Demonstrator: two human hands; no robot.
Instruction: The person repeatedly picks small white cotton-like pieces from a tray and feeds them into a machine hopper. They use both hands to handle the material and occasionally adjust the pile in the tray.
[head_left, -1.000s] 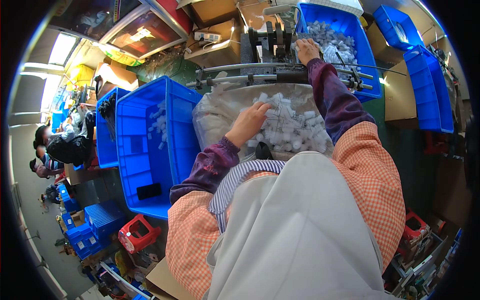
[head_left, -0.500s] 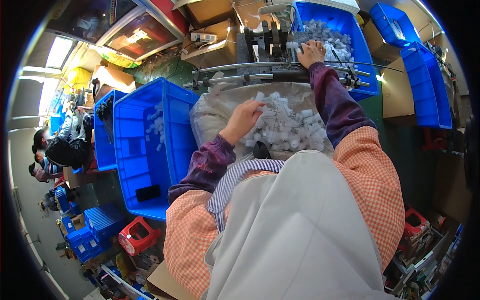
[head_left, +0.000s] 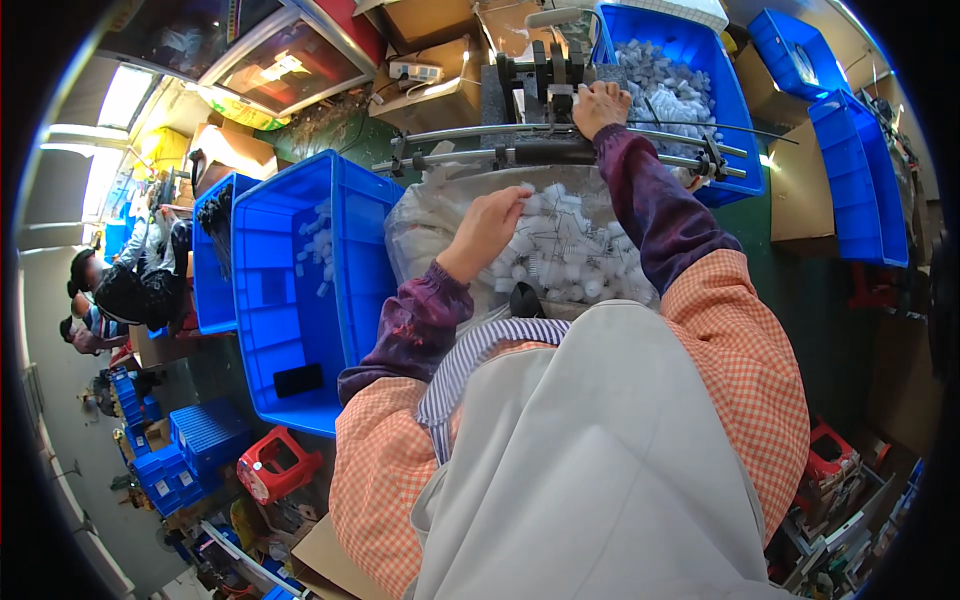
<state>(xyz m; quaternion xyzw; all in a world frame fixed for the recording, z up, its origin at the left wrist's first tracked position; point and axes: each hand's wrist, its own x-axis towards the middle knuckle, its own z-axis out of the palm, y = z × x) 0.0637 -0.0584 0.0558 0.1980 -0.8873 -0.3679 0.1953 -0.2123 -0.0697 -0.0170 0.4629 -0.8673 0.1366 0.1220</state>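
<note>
Currently | my left hand [head_left: 487,230] nearer the white parts [head_left: 598,256], which lie to its right | my right hand [head_left: 602,108] at the machine [head_left: 541,75] | both grips hidden, can't tell

Small whitish plastic pieces [head_left: 590,265], many of them cylindrical, lie jumbled at all angles in a loose heap on clear plastic sheeting [head_left: 420,215]. Beyond them, a dark metal fixture [head_left: 543,75] stands upright, its plates side by side.
</note>
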